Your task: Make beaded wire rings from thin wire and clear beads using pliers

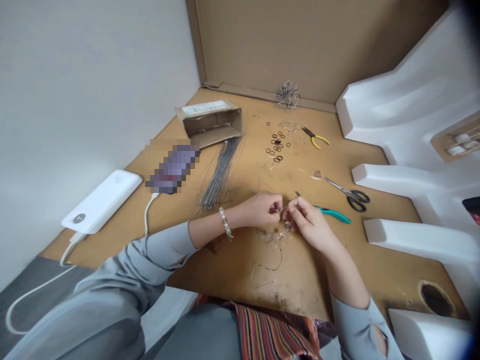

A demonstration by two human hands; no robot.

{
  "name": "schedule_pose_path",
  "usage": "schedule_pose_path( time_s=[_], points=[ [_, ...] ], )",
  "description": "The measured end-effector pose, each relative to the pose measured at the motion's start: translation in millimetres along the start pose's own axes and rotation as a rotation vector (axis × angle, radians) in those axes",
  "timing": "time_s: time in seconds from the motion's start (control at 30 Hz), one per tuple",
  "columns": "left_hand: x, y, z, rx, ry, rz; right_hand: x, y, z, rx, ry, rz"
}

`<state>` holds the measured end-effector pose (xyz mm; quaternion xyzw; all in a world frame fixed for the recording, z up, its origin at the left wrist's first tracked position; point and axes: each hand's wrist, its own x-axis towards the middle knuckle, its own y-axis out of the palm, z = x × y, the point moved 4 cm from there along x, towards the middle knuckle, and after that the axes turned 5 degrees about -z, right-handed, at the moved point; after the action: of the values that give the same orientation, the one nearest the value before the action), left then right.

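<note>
My left hand and my right hand meet low over the table, fingers pinched on a thin beaded wire between them. Clear beads hang along it, close to my right fingertips. Beneath the hands, a tangle of beaded wire lies on the tabletop. Partly covered by my right hand is a tool with teal handles, its dark tip poking out beyond the fingers. To the left of my left hand lies a bundle of straight grey wires.
A small cardboard box lies on its side, beads inside. Dark rings, yellow-handled pliers and black scissors lie farther back. A white power bank is cabled to a phone. White foam borders the right.
</note>
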<state>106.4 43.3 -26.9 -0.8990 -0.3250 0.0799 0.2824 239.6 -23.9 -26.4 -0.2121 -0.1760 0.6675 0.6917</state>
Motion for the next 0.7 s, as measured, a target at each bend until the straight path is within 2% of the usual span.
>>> schedule_pose_path(
  time_s=[0.17, 0.3, 0.47, 0.57, 0.7],
  points=[
    [1.5, 3.9, 6.1, -0.117, 0.02, 0.006, 1.0, -2.3, -3.2, 0.034, 0.014, -0.019],
    [2.1, 1.8, 8.8, -0.271, -0.03, -0.009, -0.3, -3.7, -7.8, 0.088, 0.027, -0.041],
    [2.9, -4.1, 4.0, -0.131, 0.17, -0.09, -3.9, -4.9, -6.9, 0.065, 0.03, -0.038],
    [3.7, -1.3, 7.4, -0.161, 0.163, -0.1, -4.7, -8.8, -2.4, -0.022, -0.012, -0.081],
    [3.6, 4.5, 9.8, -0.174, 0.142, -0.071, -5.8, -16.4, 2.3, -0.087, -0.074, -0.208]
  ],
)
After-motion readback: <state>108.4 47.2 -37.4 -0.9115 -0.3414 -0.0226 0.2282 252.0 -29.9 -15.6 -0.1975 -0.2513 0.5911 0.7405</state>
